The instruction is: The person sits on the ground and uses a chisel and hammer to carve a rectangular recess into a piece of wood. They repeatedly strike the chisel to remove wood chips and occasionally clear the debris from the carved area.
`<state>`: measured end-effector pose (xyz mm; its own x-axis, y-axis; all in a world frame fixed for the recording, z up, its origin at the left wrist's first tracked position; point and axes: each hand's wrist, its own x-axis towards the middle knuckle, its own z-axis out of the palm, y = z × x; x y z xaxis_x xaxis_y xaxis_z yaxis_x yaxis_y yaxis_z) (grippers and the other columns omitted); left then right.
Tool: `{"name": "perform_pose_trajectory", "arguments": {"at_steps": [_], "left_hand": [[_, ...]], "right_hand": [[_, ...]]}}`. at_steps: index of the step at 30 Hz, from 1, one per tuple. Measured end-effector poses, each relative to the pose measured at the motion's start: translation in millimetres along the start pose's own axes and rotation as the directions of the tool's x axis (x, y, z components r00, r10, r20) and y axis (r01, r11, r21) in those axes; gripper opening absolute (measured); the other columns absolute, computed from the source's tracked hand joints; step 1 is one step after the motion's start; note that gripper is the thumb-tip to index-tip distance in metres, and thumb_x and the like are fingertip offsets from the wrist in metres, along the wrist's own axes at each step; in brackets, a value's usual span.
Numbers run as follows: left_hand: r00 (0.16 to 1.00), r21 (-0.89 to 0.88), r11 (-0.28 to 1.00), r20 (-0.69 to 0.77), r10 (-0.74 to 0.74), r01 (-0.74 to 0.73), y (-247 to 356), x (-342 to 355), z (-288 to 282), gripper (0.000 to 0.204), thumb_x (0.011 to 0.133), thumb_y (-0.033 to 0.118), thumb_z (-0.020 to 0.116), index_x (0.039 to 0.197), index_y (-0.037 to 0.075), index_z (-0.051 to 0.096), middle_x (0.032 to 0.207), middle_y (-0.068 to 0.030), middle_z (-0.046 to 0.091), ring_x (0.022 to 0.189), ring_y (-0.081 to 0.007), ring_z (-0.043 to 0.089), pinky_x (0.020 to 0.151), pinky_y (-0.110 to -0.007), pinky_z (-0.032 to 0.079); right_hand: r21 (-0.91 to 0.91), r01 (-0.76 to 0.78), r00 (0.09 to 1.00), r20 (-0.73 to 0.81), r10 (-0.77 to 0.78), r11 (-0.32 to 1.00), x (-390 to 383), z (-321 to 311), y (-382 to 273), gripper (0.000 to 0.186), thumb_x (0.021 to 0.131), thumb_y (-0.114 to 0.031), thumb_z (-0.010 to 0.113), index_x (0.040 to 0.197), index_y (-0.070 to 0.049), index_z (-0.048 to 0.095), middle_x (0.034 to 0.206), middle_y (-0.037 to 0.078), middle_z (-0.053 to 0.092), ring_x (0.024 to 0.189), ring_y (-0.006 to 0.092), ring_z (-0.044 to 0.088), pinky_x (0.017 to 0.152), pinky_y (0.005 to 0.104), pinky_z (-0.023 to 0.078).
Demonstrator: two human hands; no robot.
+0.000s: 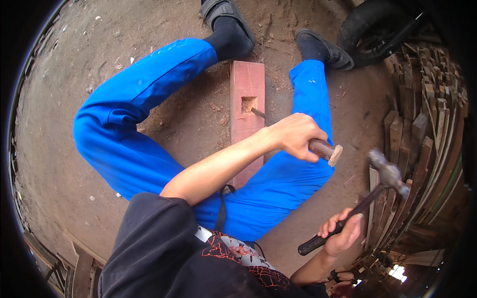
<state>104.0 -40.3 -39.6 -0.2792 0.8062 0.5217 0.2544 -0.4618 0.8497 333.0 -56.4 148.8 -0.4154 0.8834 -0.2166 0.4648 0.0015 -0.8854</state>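
A long reddish wooden beam (248,79) lies on the ground between my legs, with a rectangular mortise (248,103) cut into its upper face and wood chips inside. My left hand (299,135) is wrapped round the wooden handle of a chisel (262,115). The blade slants down to the left, its tip at the mortise's edge. Out to the right, my right hand (341,232) grips the dark handle of a hammer (388,174). Its metal head is raised, slightly blurred, and apart from the chisel's butt end.
Stacked wooden offcuts (415,134) line the right side. A black wheel (370,32) stands at the upper right, beside my right foot. More planks (82,268) lie at the lower left. Chips and small debris are scattered over the dirt floor (54,149).
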Motion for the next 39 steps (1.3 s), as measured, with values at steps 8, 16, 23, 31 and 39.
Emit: {"name": "perform_pose_trajectory", "arguments": {"at_steps": [8, 16, 23, 31, 39], "left_hand": [[0.991, 0.178, 0.981, -0.125, -0.053, 0.075, -5.7, -7.6, 6.4, 0.028, 0.064, 0.031, 0.079, 0.069, 0.01, 0.06, 0.059, -0.0107, 0.061, 0.058, -0.0351, 0.063, 0.052, -0.045, 0.049], [0.995, 0.081, 0.993, -0.065, -0.077, 0.082, -7.0, 3.2, -4.7, 0.025, 0.064, 0.028, 0.078, 0.07, 0.009, 0.063, 0.06, -0.0136, 0.061, 0.06, -0.0357, 0.064, 0.054, -0.045, 0.05], [0.989, 0.165, 0.981, 0.091, -0.12, 0.104, -13.2, 0.6, -6.9, 0.024, 0.064, 0.029, 0.075, 0.072, 0.009, 0.065, 0.062, -0.0138, 0.063, 0.063, -0.0365, 0.065, 0.057, -0.047, 0.051], [0.966, 0.217, 0.966, 0.185, -0.182, 0.141, -4.7, -7.5, 10.6, 0.022, 0.066, 0.03, 0.074, 0.072, 0.01, 0.065, 0.062, -0.0123, 0.063, 0.064, -0.0364, 0.065, 0.056, -0.048, 0.051], [0.973, 0.156, 0.986, 0.213, -0.089, 0.056, 23.4, -13.1, 21.0, 0.024, 0.067, 0.03, 0.074, 0.07, 0.01, 0.062, 0.059, -0.0112, 0.06, 0.059, -0.0365, 0.063, 0.051, -0.048, 0.047]], "right_hand": [[-0.014, 0.025, 0.996, -0.09, -0.026, 1.0, -5.1, -8.5, 11.1, 0.052, 0.107, -0.05, 0.034, 0.091, -0.003, 0.048, 0.056, 0.005, 0.045, 0.039, 0.0118, 0.041, 0.037, 0.0259, 0.039], [0.181, 0.453, 0.835, -0.429, -0.345, 0.873, 6.8, 27.0, 7.1, 0.055, 0.103, -0.063, 0.024, 0.086, -0.012, 0.037, 0.052, 0.002, 0.035, 0.035, 0.0103, 0.035, 0.029, 0.0259, 0.037], [0.163, -0.203, 0.977, -0.03, 0.211, 0.966, -8.8, -4.7, 18.5, 0.051, 0.106, -0.055, 0.032, 0.085, -0.01, 0.041, 0.051, 0.001, 0.035, 0.035, 0.0106, 0.032, 0.03, 0.0275, 0.032], [0.235, 0.353, 0.924, -0.242, -0.297, 0.906, 10.3, -20.9, 5.5, 0.049, 0.107, -0.055, 0.023, 0.088, -0.012, 0.035, 0.051, 0.0, 0.033, 0.032, 0.0091, 0.032, 0.027, 0.0228, 0.033], [0.236, 0.069, 0.991, -0.132, -0.038, 0.969, -15.9, -5.3, 45.2, 0.053, 0.106, -0.057, 0.026, 0.089, -0.008, 0.038, 0.05, 0.004, 0.035, 0.033, 0.0128, 0.034, 0.031, 0.0271, 0.037]]}}
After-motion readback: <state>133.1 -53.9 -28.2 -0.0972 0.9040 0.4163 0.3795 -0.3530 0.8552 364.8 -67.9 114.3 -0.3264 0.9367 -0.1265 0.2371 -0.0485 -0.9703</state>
